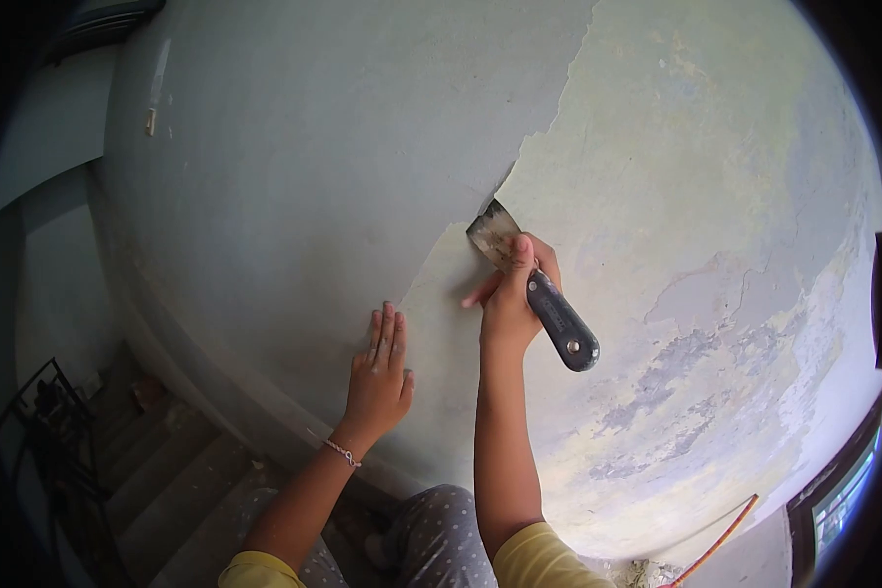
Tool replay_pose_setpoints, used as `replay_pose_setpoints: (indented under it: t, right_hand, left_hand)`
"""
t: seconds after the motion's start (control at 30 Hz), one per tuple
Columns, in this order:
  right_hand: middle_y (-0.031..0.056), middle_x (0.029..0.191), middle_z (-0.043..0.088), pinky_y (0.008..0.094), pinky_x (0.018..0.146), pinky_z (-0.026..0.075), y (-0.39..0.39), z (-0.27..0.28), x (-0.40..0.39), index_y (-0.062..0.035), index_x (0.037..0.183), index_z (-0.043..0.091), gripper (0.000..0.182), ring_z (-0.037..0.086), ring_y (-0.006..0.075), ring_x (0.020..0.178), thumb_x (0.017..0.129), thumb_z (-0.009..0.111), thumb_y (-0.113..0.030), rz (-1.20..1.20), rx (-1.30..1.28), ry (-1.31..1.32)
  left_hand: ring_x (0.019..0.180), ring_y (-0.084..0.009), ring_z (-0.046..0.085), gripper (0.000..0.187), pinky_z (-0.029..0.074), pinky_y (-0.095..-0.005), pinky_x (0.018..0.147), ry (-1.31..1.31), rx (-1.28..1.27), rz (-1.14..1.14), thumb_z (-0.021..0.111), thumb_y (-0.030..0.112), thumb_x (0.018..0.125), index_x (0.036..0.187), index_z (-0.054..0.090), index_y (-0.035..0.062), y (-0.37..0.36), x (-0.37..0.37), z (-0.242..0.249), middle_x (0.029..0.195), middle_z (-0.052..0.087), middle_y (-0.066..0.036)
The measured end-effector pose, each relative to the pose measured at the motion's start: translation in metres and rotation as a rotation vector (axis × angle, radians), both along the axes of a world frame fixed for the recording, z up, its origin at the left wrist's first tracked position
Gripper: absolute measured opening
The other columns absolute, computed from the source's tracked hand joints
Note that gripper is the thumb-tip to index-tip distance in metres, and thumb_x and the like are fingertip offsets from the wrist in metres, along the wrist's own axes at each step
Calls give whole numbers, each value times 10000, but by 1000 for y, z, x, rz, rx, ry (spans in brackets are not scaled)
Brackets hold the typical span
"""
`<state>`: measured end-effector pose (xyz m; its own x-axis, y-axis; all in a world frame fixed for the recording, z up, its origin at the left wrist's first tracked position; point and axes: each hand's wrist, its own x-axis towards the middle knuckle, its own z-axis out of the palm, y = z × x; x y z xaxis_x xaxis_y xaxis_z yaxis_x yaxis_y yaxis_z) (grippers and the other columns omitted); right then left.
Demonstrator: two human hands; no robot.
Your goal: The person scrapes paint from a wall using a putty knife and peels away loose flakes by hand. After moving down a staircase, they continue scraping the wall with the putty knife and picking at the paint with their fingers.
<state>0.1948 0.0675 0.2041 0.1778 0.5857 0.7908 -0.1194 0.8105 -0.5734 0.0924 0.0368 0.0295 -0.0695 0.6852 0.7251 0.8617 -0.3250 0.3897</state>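
Note:
My right hand (515, 299) grips a putty knife (562, 323) with a black riveted handle. Its worn metal blade (493, 233) meets the wall at the ragged edge of the grey paint layer (343, 147). To the right of that edge lies a bare, pale greenish wall surface (657, 176). Lower and to the left, my left hand (380, 372) rests against the wall, fingers stretched upward and the thumb apart. Its fingertips, which look dusty, lie beside the lower part of the paint edge.
Stairs (181, 461) descend at the lower left, beside a dark metal railing (59, 431). Patchy, flaking plaster (676, 382) covers the wall's right side. An orange cable (720, 539) sticks out at the bottom right, near a window frame (808, 519).

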Motion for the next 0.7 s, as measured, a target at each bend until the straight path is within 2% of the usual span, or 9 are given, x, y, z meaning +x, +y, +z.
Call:
replay_pose_setpoints:
  t: [0.07,0.2,0.27,0.3,0.4,0.47,0.53,0.6,0.7]
  right_hand:
    - [129,822,663,236,381,369,-4,2,6,27,1007,601,417,485,118,393,1017,569,-388,-107,-20,-139]
    - [162,818,669,228,377,356,-11,-11,9,18,999,613,395,479,118,383,1018,568,-374,-220,313,109]
    - [126,757,645,239,374,342,12,-12,7,8,980,623,397,464,111,374,1018,569,-384,-291,75,-54]
    - [83,688,605,249,370,323,4,-6,-2,-8,966,634,395,446,96,369,1010,582,-398,-59,44,-27]
    - [75,686,608,244,366,313,-8,0,0,-5,957,627,389,437,87,366,1014,578,-387,-128,1,-139]
    - [92,728,639,234,373,318,-15,-5,4,4,948,620,382,430,83,369,1020,572,-368,-69,3,-91]
    - [88,723,634,226,373,316,-3,-14,1,1,935,619,370,416,80,370,1021,573,-355,-201,367,200]
    - [105,738,645,227,368,314,25,-14,-1,9,969,609,368,413,78,377,1013,585,-356,-372,236,-6]
    - [105,755,654,231,368,315,21,-16,2,11,982,605,366,415,76,380,1013,587,-353,-211,138,-87]
  left_hand:
    - [1512,-415,153,918,391,-469,1018,-3,8,6,642,117,838,1563,100,-36,1,-1,0,1631,87,-280]
    - [1514,-375,190,894,416,-432,962,-11,43,34,629,133,843,1568,128,-15,3,-1,-1,1642,112,-243]
    - [1515,-374,187,903,415,-430,964,-10,44,33,633,125,841,1571,120,-10,4,0,-3,1643,112,-240]
    - [1515,-374,187,903,415,-430,964,-10,36,28,633,125,841,1571,120,-10,3,2,-3,1643,112,-240]
    - [1508,-429,151,945,394,-471,1017,-18,21,3,648,104,824,1565,78,-32,3,1,2,1629,82,-286]
    - [1507,-433,153,940,392,-472,1023,-7,32,8,645,108,825,1564,81,-34,3,1,-1,1628,82,-289]
    - [1507,-433,152,938,390,-473,1027,-10,35,10,643,107,826,1564,82,-35,4,0,-1,1627,82,-290]
    - [1507,-433,151,936,388,-474,1030,-8,25,2,641,106,826,1564,84,-36,3,0,-1,1627,83,-292]
    - [1508,-432,146,935,389,-476,1029,-9,30,-9,644,105,824,1563,90,-37,2,0,1,1627,83,-292]
